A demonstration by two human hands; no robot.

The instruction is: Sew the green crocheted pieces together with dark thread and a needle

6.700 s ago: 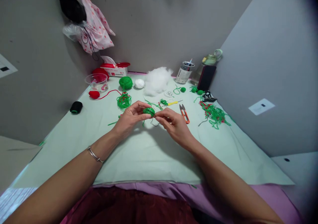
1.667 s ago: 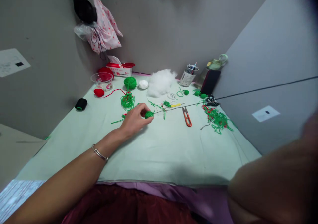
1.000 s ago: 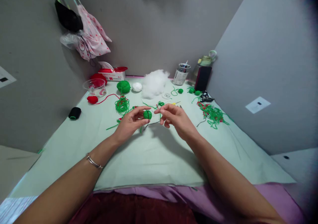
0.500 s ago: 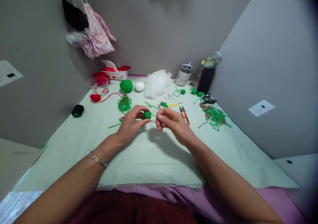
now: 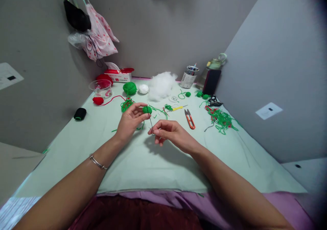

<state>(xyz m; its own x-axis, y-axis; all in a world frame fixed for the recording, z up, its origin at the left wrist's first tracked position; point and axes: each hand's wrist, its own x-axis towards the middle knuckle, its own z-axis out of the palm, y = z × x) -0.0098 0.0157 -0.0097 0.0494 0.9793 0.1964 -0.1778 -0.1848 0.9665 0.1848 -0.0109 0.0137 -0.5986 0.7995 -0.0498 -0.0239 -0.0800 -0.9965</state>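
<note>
Between the thumb and fingers of my left hand [image 5: 130, 120] is a small green crocheted ball [image 5: 146, 110], held above the middle of the table. A thin dark thread [image 5: 150, 121] runs straight from the ball down to my right hand [image 5: 166, 133], whose thumb and forefinger pinch its lower end. Whether a needle is also in that pinch is too small to tell. Below and behind my left hand, a tangle of green yarn [image 5: 127, 104] lies partly hidden. Orange-handled thread snips [image 5: 189, 119] rest to the right of my right hand.
Along the back stand a green yarn ball [image 5: 129, 88], white stuffing [image 5: 162, 85], a can of tools [image 5: 189, 77] and a phone [image 5: 212, 82] against a bottle. Green and red yarn scraps [image 5: 221, 119] lie right, a black spool [image 5: 80, 114] left. A yellow-handled hook [image 5: 180, 108] lies mid-table.
My left hand has moved slightly left and away with the green ball. My right hand has come nearer and to the left, and the dark thread now stretches between them.
</note>
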